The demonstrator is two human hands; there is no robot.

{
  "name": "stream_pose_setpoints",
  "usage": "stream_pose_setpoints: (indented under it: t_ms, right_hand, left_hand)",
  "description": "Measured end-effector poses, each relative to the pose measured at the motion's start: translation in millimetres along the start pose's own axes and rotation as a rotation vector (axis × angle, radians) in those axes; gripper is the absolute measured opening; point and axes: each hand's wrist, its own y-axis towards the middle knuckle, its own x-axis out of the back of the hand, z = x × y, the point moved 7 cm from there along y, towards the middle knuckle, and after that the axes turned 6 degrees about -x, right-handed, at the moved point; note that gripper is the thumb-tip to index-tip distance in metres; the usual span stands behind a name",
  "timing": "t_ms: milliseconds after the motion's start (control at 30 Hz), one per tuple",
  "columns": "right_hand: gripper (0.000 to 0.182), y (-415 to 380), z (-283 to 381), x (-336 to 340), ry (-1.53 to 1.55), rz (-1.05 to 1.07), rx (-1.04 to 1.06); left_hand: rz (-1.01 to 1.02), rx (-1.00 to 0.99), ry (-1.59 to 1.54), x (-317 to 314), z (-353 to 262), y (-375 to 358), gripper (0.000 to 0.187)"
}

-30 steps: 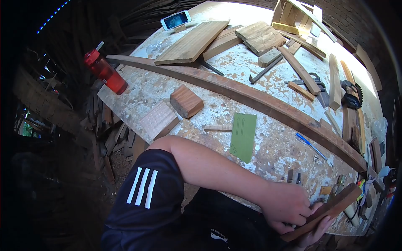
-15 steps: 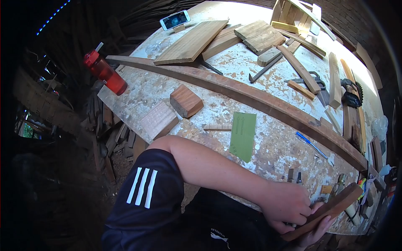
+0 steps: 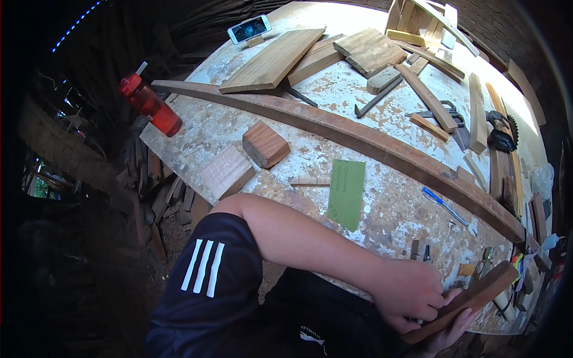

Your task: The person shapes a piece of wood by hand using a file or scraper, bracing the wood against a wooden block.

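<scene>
My right hand [image 3: 455, 334] is wrapped around a reddish-brown wooden block [image 3: 477, 296], mostly from the far side and below. The block is tilted at the table's near right corner. My left hand [image 3: 412, 293] is closed, its knuckles up and its fingertips against the block's near end. A small pale bit shows under those fingers, but what they hold is hidden. A green card template [image 3: 346, 194] with arrows drawn on it lies on the table left of the hands. Beyond the left hand, a blue pen [image 3: 444, 206] rests by the long beam.
A long wooden beam [image 3: 334, 129] crosses the worktable [image 3: 394, 203]. Two wooden blocks [image 3: 266, 145] and a red bottle [image 3: 152, 106] stand at the left. Boards [image 3: 274, 59], scissors [image 3: 449, 113], a phone [image 3: 249, 29] and a black-handled tool [image 3: 501, 134] lie farther back.
</scene>
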Motion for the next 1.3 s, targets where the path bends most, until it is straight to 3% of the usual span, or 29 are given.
stream_pose_setpoints:
  t_ms: [1300]
  right_hand:
    - [0.038, -0.8, -1.7, 1.5, 0.034, -0.027, 0.012]
  left_hand:
    - [0.023, -0.005, 0.027, -1.8, -0.8, -1.3, 0.025]
